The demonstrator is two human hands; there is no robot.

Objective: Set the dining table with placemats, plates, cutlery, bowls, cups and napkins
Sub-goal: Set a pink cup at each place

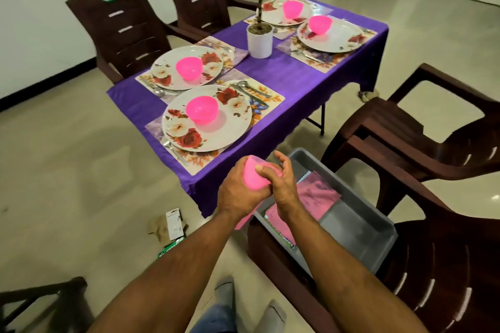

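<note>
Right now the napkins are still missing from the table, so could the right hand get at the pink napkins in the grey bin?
Probably not yet: the right hand and left hand both grip pink cups. The pink napkins lie uncovered in the open grey bin just below.

A pink plastic cup (255, 173) is gripped by the left hand (240, 192) and the right hand (284, 184) just off the near corner of the counter (292, 73), which is covered by a purple cloth. Four floral placemats are laid near the counter's corners, each bearing a rose-patterned white plate (230, 127) with a pink plastic bowl (202, 110) on it and cutlery beside it. A white potted plant (260, 39) is set at the counter's middle. Pink cloth napkins (316, 197) are seen in a grey plastic tub (359, 222) resting on a brown plastic chair (438, 265).
</note>
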